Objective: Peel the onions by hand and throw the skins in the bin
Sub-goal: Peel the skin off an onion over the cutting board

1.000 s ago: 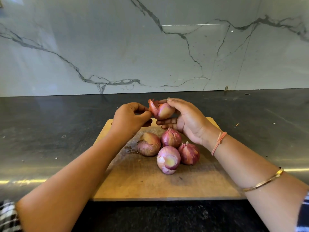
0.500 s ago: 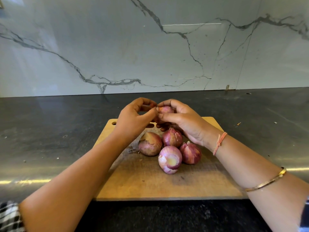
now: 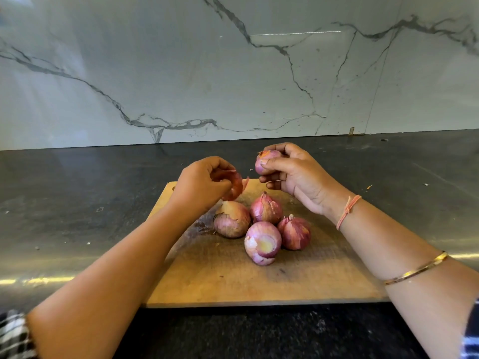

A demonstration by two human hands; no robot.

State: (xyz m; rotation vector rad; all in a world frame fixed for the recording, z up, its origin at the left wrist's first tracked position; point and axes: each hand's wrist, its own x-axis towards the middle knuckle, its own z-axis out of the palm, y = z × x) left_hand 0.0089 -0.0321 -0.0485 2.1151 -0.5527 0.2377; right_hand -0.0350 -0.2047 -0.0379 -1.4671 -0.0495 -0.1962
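- So, we judge the task to be early on: one onion (image 3: 267, 161) is in work, held above the far edge of the board (image 3: 233, 281). It is mostly bared, with a scrap of orange skin left at its top.
- Our right hand (image 3: 298, 174) grips that onion, fingers curled round it and thumb across its front.
- Our left hand (image 3: 202, 185), near the board's far left corner, pinches a loose curl of skin (image 3: 236, 186) with the fingers pressed together on it. The skin hangs clear of the onion.
- That skin is not yet thrown away, and we see no bin.
- The other onions (image 3: 232, 221) sit touching in a cluster mid-board. The one nearest the near edge shows a pale bare patch; the rest look unpeeled to us.
- Counted: five onions (one held, four on the board), one loose skin, one board and two hands, all at the near edge of one dark bench (image 3: 77, 203).
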